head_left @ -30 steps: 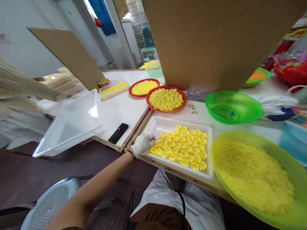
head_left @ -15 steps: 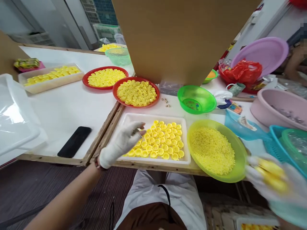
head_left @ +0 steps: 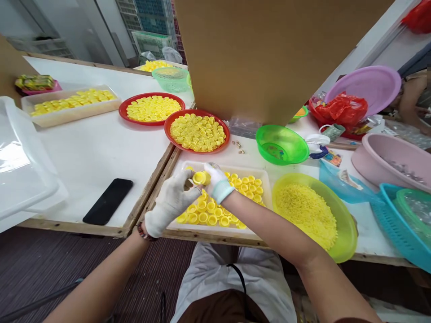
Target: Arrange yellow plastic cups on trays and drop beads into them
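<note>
My right hand (head_left: 217, 180), in a white glove with a pale green cuff, grips small yellow plastic cups (head_left: 199, 178) above the tray. The front cup's round mouth faces left; how many are behind it is hidden by the fingers. My left hand (head_left: 173, 197), white-gloved too, is right beside these cups with its thumb and fingers half curled and apart. Whether its fingertips touch the front cup I cannot tell. Below both hands lies a white tray (head_left: 266, 172), where similar yellow cups (head_left: 211, 207) stand mouth up in rows, partly covered by my hands and right forearm.
Right of the tray stands a yellow-green basin (head_left: 348, 233) of small yellow pellets. Behind are red plates (head_left: 168, 139) of yellow pieces, a green bowl (head_left: 283, 146) and a cardboard panel (head_left: 262, 58). A phone (head_left: 108, 202) lies left; a blue basket (head_left: 392, 229) stands right.
My right hand has come from the far right, beyond the basin, to above the tray with the yellow cups in it. My left hand stays over the tray's left side.
</note>
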Action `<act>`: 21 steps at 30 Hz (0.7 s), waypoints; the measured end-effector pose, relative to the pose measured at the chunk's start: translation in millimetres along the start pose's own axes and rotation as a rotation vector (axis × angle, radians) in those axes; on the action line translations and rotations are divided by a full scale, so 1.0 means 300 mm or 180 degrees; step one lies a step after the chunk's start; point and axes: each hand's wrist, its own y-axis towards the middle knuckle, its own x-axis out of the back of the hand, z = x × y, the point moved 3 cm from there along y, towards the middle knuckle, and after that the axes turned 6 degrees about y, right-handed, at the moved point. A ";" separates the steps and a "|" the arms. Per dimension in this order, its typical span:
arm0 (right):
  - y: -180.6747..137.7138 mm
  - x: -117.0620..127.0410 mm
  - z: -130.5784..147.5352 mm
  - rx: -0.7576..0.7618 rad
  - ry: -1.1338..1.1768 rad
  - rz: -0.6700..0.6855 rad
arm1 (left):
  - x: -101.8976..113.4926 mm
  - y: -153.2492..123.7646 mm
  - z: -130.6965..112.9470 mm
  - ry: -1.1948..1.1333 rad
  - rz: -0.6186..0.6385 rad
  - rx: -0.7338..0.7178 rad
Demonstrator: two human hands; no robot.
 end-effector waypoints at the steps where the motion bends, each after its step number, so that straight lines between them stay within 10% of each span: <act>1: 0.019 0.013 -0.007 -0.0128 0.0022 -0.0089 | 0.002 0.010 0.027 0.0156 0.0236 0.0158; 11: 0.080 0.147 0.075 0.0150 -0.1315 0.0610 | -0.164 0.048 0.164 0.1154 0.1746 0.0192; 21: 0.106 0.132 0.083 0.0597 -0.1926 0.1284 | -0.160 0.102 0.163 0.0555 0.1774 0.0640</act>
